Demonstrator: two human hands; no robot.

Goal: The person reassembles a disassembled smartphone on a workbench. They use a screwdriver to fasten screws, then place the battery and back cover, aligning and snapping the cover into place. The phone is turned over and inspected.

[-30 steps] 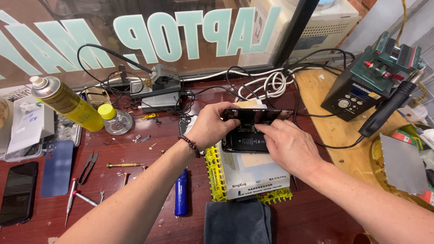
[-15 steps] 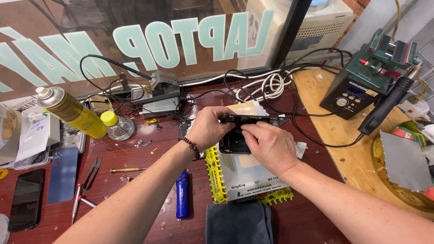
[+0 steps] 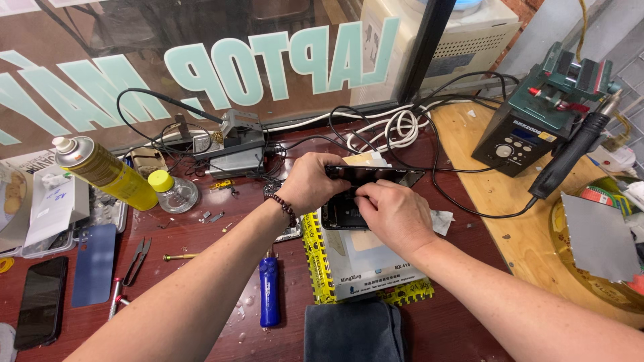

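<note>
Head view, frame centre: left hand (image 3: 310, 182) and right hand (image 3: 394, 213) pinched a dark opened phone (image 3: 349, 201) above a yellow-edged heating pad (image 3: 362, 258).

Both bare forearms are stretched forward and angled inward, so the hands are brought together mid-frame. The left hand (image 3: 310, 182) is seen knuckles-up, fingers curled down and closed in a grip, a dark bead bracelet (image 3: 282, 205) worn at the wrist. The right hand (image 3: 392, 213) is set just beside it, palm down, fingers bent and thumb pinched toward the left one.
</note>
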